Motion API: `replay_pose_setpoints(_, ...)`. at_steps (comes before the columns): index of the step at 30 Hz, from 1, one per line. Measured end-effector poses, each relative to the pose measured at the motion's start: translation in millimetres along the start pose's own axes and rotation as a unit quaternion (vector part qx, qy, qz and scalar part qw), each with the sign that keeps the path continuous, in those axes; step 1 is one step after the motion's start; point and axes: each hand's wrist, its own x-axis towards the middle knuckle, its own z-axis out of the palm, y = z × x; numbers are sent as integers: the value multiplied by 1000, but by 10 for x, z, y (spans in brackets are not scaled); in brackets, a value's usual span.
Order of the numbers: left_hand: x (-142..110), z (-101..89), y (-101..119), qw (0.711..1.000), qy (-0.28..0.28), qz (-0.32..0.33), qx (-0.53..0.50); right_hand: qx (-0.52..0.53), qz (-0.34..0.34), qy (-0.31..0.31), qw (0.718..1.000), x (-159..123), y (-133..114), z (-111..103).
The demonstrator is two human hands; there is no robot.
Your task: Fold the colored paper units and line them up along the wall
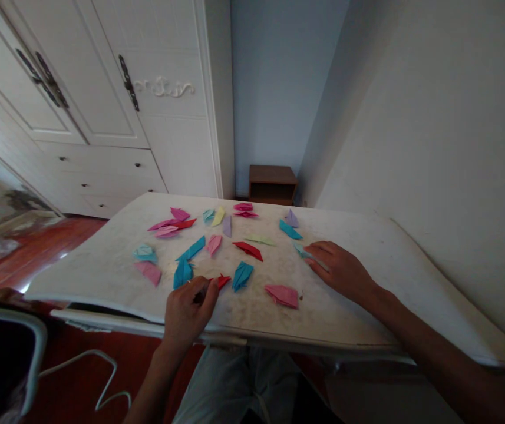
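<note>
My left hand (190,309) is closed at the table's front edge, pinching a small red folded paper (223,281) between thumb and fingers. To the right, my right hand (340,266) has its fingertips closed on a pale teal folded paper (300,250), partly covered by the fingers. Between the hands lie a blue folded paper (242,275), a pink one (282,295) and a long red one (248,251). Another blue piece (183,273) rests just behind my left hand. Beyond my right fingertips is a flat blue strip (290,229).
More folded papers in pink, purple, yellow and teal are scattered over the white table (102,265). A white wardrobe (177,141) and a brown nightstand (272,173) stand behind it. The wall (433,147) runs along the right, and a chair (40,341) is at lower left.
</note>
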Motion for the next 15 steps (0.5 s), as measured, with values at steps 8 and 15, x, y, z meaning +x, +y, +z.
replay_pose_setpoints(8,26,-64,82,995,-2,-56,-81,180,267,46,946,-697,-194,-284)
replay_pose_setpoints(15,-5,-75,18,989,-19,-101,-104,298,369,123,872,-1073,-315,-262)
